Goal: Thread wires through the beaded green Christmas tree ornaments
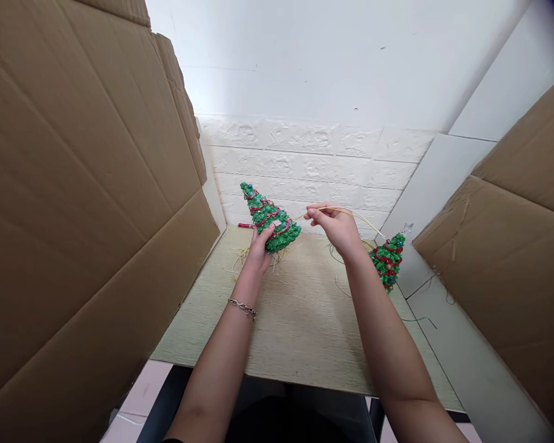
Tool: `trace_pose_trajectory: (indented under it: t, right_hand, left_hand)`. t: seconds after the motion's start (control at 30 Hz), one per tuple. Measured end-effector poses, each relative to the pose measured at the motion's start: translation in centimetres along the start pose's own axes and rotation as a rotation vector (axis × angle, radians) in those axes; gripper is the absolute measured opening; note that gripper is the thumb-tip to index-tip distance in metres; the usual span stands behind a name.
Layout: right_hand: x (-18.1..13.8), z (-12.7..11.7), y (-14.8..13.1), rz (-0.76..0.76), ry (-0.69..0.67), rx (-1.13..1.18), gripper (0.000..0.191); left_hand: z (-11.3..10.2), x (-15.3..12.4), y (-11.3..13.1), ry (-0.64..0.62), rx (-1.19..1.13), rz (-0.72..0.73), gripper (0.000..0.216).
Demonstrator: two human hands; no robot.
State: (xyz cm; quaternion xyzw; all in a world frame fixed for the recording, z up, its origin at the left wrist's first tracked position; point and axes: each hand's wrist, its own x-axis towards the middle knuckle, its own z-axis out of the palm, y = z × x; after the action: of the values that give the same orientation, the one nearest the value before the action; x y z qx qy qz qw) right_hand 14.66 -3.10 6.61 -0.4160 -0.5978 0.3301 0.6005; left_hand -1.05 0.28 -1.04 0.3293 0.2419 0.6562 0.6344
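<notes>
My left hand [260, 249] is closed around the base of a small green Christmas tree [268, 215] with red garland, held tilted above the wooden table [300, 326]. My right hand [335, 229] pinches a thin yellow strand [355, 216] that arcs from the tree's base to the right. More loose yellow strands [240, 258] hang under the tree. A second small green tree [388, 258] with a clear star top stands by my right wrist. A chain bracelet [242, 307] circles my left wrist.
Tall cardboard sheets stand on the left [83, 197] and right [512, 258]. A white brick-pattern wall [314, 160] closes the back. A red pen [245, 226] lies at the back left. A green wire [420, 320] lies on the white surface at right.
</notes>
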Motion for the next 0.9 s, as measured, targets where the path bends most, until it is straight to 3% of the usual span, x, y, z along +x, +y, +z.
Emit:
trace_pose_trajectory:
  t: [0.17, 0.43, 0.67, 0.9]
  right_hand:
    - [-0.5, 0.1, -0.5, -0.066, -0.038, -0.184, 0.02]
    - [-1.4, 0.2, -0.9, -0.336, 0.005, -0.711, 0.017]
    - [-1.9, 0.3, -2.1, -0.324, -0.162, -0.752, 0.02]
    - [-1.7, 0.7, -1.5, -0.339, -0.242, -0.786, 0.019]
  left_hand:
    - [0.3, -0.3, 0.2, 0.04, -0.008, -0.042, 0.041]
    - [0.1, -0.1, 0.2, 0.057, -0.015, -0.05, 0.038]
    - [0.4, -0.2, 0.4, 0.059, -0.029, -0.059, 0.034]
    - [0.3, -0.3, 0.5, 0.038, -0.039, -0.104, 0.035]
